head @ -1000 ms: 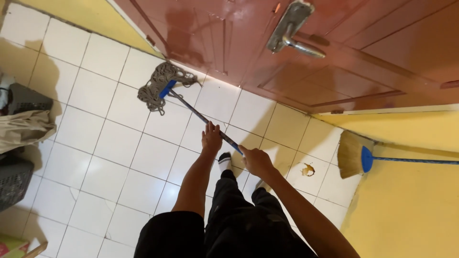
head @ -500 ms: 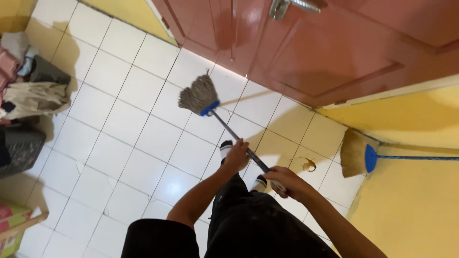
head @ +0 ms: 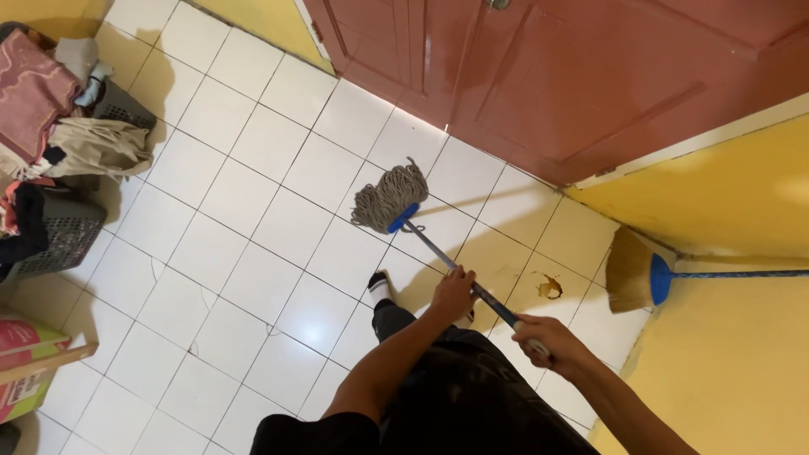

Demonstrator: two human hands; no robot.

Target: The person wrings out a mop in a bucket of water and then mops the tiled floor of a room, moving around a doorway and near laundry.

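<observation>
Mopping stroke underway: left hand (head: 452, 292) and right hand (head: 539, 335) both clamp the mop (head: 390, 199) handle; next push needs floor (head: 253, 253) contact.

The floor (head: 253, 227) is made of shiny white square tiles, and one tile near the wall has a broken brown hole (head: 549, 288). A big reddish-brown wooden door (head: 539, 76) stands at the top, with bright yellow walls (head: 725, 354) beside it and a straw broom with a blue handle (head: 649, 278) leaning there. On the left sit dark plastic baskets (head: 59, 236) piled with clothes (head: 50, 126), and a cardboard box (head: 29, 362) is below them.
</observation>
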